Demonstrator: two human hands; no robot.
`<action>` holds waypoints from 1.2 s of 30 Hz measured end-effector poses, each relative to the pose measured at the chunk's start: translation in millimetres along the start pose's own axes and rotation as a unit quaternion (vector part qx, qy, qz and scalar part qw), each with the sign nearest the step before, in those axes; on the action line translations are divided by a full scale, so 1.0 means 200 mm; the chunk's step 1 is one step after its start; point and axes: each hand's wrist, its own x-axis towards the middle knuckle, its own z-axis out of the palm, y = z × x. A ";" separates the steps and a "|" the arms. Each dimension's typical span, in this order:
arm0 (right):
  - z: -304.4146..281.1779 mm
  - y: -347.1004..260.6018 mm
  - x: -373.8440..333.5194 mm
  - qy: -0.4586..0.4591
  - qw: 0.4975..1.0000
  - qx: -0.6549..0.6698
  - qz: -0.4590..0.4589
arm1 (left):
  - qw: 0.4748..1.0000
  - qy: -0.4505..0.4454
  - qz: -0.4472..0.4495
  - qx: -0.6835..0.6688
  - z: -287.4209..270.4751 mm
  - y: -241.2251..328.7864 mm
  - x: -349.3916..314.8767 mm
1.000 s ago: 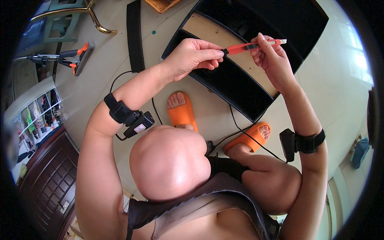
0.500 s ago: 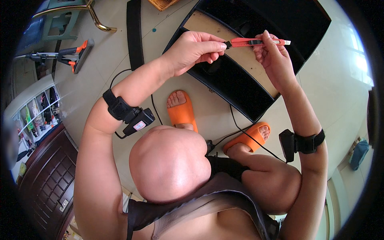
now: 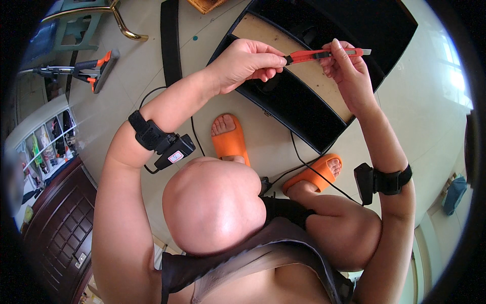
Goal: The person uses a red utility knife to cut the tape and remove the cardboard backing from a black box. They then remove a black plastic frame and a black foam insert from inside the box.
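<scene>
Between my two hands is a slim red utility knife (image 3: pixel 305 54), with a short pale blade showing at its right end. My left hand (image 3: pixel 249 66) pinches its black tail end between thumb and fingers. Near the blade end, my right hand (image 3: pixel 344 70) grips the red body, its thumb on top and the other fingers curled below. The knife is held roughly level above an open black case (image 3: pixel 309 119), which has a light wooden panel (image 3: pixel 324 83) inside. My fingers partly cover both ends of the knife.
My feet, in orange slippers (image 3: pixel 231 138), are next to the case's near edge. Black cables (image 3: pixel 298 158) run across the tiled floor. A long black strip (image 3: pixel 170 45) lies to the left, with an orange-and-black mop head (image 3: pixel 103 71) beyond it. A woven basket (image 3: pixel 206 4) shows at the top.
The knife has tilted slightly, its blade end rising, and a little more of the pale blade shows past my right hand. Both hands keep their hold.
</scene>
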 end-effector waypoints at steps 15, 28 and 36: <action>0.01 0.00 -0.01 -0.025 1.000 -0.015 0.008 | 0.994 -0.009 0.031 0.106 -0.01 0.02 -0.01; 0.02 0.00 0.02 -0.023 0.998 0.058 0.012 | 0.994 -0.032 0.070 0.083 0.00 0.04 0.00; 0.03 -0.07 0.04 -0.051 0.987 0.150 0.019 | 0.977 -0.117 0.153 0.091 -0.02 0.11 -0.03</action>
